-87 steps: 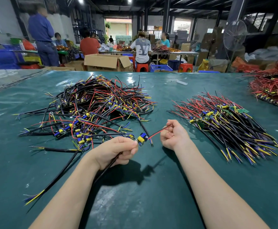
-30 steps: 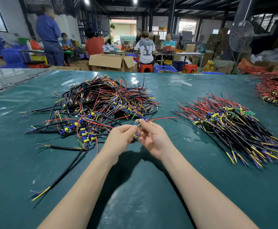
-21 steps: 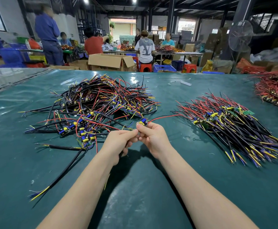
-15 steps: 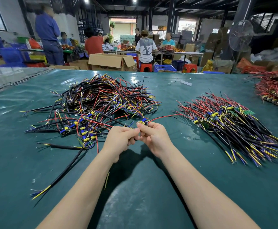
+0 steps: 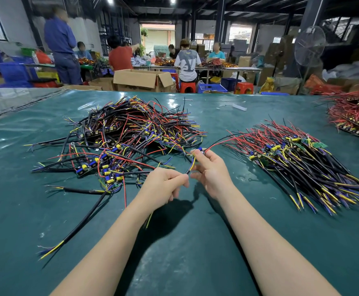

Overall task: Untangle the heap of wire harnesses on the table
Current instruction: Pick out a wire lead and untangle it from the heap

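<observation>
At the near edge of the tangled heap (image 5: pixel 131 133), between it and the sorted pile (image 5: pixel 302 163), one harness (image 5: pixel 192 165) is held up off the tabletop (image 5: pixel 174 263). What's changed since half a second back: the hands were knuckle to knuckle, and now they've parted a little, so a short run of yellow and blue wire shows between them. The left grip (image 5: pixel 165 184) is pinched closed on the black sheathed end. The right grip (image 5: pixel 209 169) pinches the small board end higher up (its other fingers are loose). The harness's red lead (image 5: pixel 223 142) arcs off right toward the sorted pile, and I can't tell if it touches. The heap looks the same as before.

My read is that this harness is clear of the heap and I'm watching it get pulled straight before laydown. Plenty of tangle is left, so the task is nowhere near done. The next move probably wants a carry to the right, then a laydown lined up with the sorted wires. The risk is that trailing red lead snagging on the pile on the way over.
</observation>
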The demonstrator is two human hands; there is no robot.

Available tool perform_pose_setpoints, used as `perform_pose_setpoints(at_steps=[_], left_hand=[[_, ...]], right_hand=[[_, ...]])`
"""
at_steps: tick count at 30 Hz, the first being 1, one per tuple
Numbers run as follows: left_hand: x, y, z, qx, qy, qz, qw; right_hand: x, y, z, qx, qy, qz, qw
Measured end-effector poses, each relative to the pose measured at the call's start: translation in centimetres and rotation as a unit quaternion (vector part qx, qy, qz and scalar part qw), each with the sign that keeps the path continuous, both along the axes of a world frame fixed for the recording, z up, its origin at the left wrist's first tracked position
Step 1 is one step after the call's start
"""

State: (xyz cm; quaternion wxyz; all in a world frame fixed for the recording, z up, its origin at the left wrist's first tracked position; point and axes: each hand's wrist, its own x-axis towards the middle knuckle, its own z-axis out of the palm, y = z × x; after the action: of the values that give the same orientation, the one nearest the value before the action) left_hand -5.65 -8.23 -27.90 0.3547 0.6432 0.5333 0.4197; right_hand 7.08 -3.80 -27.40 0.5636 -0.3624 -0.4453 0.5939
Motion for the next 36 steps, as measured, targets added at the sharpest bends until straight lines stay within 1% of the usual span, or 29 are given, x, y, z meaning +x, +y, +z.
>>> perform_pose_setpoints(at_steps=[3, 5, 7, 9, 11, 12, 15, 17, 19, 20, 22, 24, 27, 28, 30, 33, 36], left_hand=[[0.1, 0.2, -0.2, -0.020, -0.044, 0.018, 0.999], [0.3, 0.2, -0.5, -0.035, -0.054, 0.035, 0.997], [0.4, 0.3, -0.7, -0.029, -0.020, 0.049, 0.998], [0.5, 0.2, -0.6, -0.013, 0.056, 0.062, 0.996], [0.7, -0.1, -0.2, 0.018, 0.125, 0.069, 0.990], [0.8, -0.2, 0.1, 0.036, 0.139, 0.065, 0.988], [1.2, -0.2, 0.7, 0.064, 0.118, 0.050, 0.990], [1.3, -0.1, 0.7, 0.053, 0.086, 0.043, 0.994], [1.1, -0.3, 0.5, 0.022, 0.070, 0.012, 0.997], [0.9, -0.4, 0.3, 0.012, 0.081, -0.009, 0.997], [0.8, -0.7, 0.3, 0.018, 0.130, -0.041, 0.991], [0.8, -0.9, 0.6, 0.011, 0.151, -0.084, 0.985], [1.2, -1.3, 0.6, -0.061, 0.130, -0.180, 0.973], [1.3, -1.4, 0.5, -0.080, 0.122, -0.198, 0.969], [1.3, -1.6, 0.6, -0.089, 0.102, -0.198, 0.971], [1.3, -1.8, 1.1, -0.076, 0.061, -0.181, 0.979], [1.7, -2.4, 1.7, -0.111, 0.028, -0.243, 0.963]], right_hand=[[-0.4, -0.3, 0.1, -0.031, 0.027, 0.034, 0.999], [-0.7, -0.5, -0.1, -0.038, 0.016, 0.035, 0.999], [-0.9, -0.5, -0.2, -0.019, -0.013, 0.011, 1.000], [-0.9, -0.5, -0.2, 0.007, -0.028, -0.023, 0.999], [-0.7, -0.3, -0.1, 0.021, -0.017, -0.049, 0.998], [-0.7, -0.3, 0.0, 0.023, -0.006, -0.055, 0.998], [-0.7, -0.3, 0.0, 0.010, 0.046, -0.051, 0.998], [-0.8, -0.2, 0.1, -0.013, 0.081, -0.044, 0.996], [-0.5, 0.0, 0.1, -0.036, 0.101, -0.060, 0.992], [0.0, 0.1, 0.2, -0.047, 0.114, -0.077, 0.989], [1.2, 0.6, 0.2, -0.065, 0.141, -0.112, 0.982], [1.8, 0.8, 0.2, -0.082, 0.141, -0.121, 0.979], [2.1, 1.1, -0.1, -0.100, 0.127, -0.117, 0.980], [2.2, 1.3, -0.2, -0.103, 0.127, -0.121, 0.979], [2.7, 1.6, 0.0, -0.107, 0.143, -0.134, 0.975], [3.1, 1.8, 0.1, -0.112, 0.185, -0.140, 0.966], [2.5, 1.6, -0.1, -0.118, 0.209, -0.104, 0.965]])
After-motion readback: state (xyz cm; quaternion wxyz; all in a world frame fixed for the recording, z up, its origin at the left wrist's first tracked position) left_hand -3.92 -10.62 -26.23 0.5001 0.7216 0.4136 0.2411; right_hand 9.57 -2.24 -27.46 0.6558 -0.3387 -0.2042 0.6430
